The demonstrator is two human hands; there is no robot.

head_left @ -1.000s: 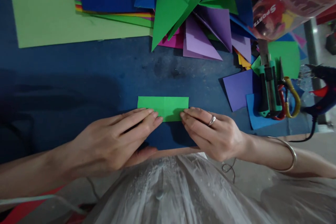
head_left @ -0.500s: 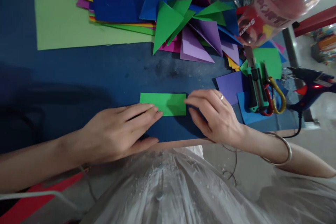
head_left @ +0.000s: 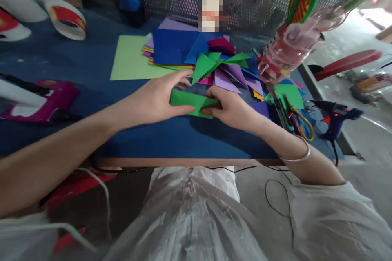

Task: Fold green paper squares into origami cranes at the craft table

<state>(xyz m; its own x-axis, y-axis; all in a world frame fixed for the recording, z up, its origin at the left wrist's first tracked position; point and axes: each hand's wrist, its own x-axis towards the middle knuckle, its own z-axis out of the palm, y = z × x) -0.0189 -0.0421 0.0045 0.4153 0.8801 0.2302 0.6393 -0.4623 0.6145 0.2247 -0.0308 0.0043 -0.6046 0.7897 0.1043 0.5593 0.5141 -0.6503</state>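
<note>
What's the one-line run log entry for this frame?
left hand: grips green folded paper | right hand: grips same paper | paper: lifted off blue table | behind: colored paper pile

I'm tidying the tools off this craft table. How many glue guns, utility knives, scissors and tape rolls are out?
Glue guns: 2, a blue one at the right edge and a magenta one at the left.
Utility knives: 1, green.
Scissors: 1 pair, beside the knife.
Tape rolls: 1, far left.
Total: 5.
Both hands, left and right, hold a folded green paper.
</note>
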